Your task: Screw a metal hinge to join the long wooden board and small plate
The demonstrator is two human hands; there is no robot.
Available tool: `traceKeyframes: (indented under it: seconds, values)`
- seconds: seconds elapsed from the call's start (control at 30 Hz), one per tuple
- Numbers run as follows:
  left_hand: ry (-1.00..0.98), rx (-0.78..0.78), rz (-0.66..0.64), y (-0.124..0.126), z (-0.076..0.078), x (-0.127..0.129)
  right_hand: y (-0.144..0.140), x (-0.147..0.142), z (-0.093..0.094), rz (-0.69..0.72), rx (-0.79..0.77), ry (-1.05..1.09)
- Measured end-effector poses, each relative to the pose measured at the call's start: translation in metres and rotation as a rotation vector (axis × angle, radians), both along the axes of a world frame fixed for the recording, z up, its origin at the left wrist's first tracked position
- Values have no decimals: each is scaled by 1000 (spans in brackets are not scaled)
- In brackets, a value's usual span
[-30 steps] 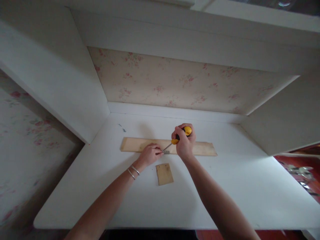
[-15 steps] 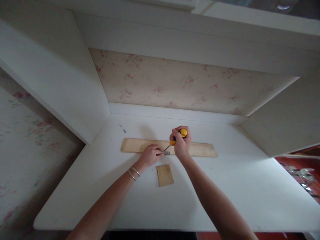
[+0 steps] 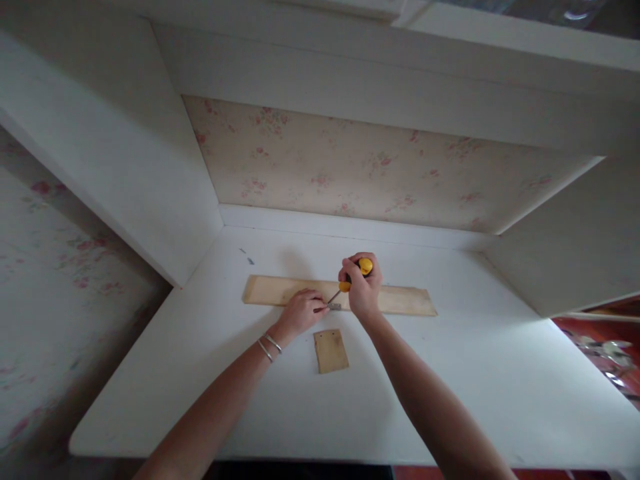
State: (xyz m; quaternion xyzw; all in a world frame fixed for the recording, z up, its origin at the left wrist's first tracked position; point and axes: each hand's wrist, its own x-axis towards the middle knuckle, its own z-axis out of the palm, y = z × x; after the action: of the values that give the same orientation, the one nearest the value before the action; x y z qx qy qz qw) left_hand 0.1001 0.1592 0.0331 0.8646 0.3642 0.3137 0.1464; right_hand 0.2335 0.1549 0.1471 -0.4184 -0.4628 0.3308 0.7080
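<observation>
My right hand (image 3: pixel 365 283) is wrapped round the yellow and black handle of a screwdriver (image 3: pixel 366 267), its shaft slanting down to the left. The screwdriver's tip meets the left end of a small metal hinge (image 3: pixel 335 307) at the near edge of a long, pale wooden board (image 3: pixel 407 300). My left hand (image 3: pixel 303 310) rests on the board, fingertips closed at that same end of the hinge; a screw there would be too small to make out. Just nearer to me lies a small square wooden piece (image 3: pixel 331 351) with two small holes along its far edge.
The white tabletop (image 3: pixel 475 387) carries the board and has small dark bits (image 3: pixel 251 261) toward its back left. White side panels (image 3: pixel 555 247) and an overhanging cabinet (image 3: pixel 350 73) enclose it, with floral wallpaper (image 3: pixel 320 160) behind. Shiny objects (image 3: pixel 613 353) sit at far right.
The view has shifted very slightly. Both hands, the screwdriver and the hinge stay in practically the same place on the board.
</observation>
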Motion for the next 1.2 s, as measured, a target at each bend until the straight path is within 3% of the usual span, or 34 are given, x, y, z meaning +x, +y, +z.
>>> traceKeyframes:
  seconds: [0.13, 0.27, 0.4, 0.63, 0.77, 0.87, 1.0, 1.2]
  values:
    - [-4, 21, 0, -1, -2, 0, 1, 0, 2, 30, -54, -82]
    - [18, 57, -3, -2, -4, 1, 0, 5, 8, 195, -89, -201]
    - [44, 86, -24, -4, -5, 0, -2, 14, 17, 250, -136, -476]
    - [100, 113, -100, -7, -4, -7, -3, 30, 60, 297, -98, -1128]
    - [153, 129, -72, -11, -1, -5, -1, 32, 83, 338, -77, -1436]
    - [193, 136, -10, -16, 3, 1, 2, 32, 94, 361, -84, -1593]
    - [240, 157, 58, -23, 7, 8, 6, 29, 107, 498, -203, -1676]
    - [284, 183, 98, -28, 6, 14, 14, 19, 118, 364, -259, -1857]
